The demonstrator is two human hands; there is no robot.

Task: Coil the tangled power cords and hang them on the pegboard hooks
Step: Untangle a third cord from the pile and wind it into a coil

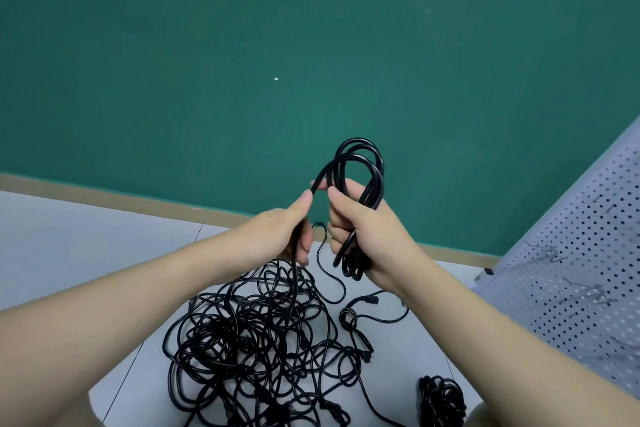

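the right hand (360,232) grips a half-made coil (360,191); the left hand (294,222) pinches the cord feeding it. the tangled pile (256,340) lies at 6 o'clock, the pegboard (571,270) at 3 o'clock. better to lay each loop equal (slack first), easing cord free rather than yanking.

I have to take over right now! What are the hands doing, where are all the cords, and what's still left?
Right hand grips a half-wound coil of black cord.
Left hand pinches the same cord's loose run, feeding the next loop.
Tangled pile lies on the floor below; one bundled cord lies at lower right.
Pegboard stands to the right; no cord shows on its hooks.
Left: finish this coil, untangle and coil the pile, hang everything.
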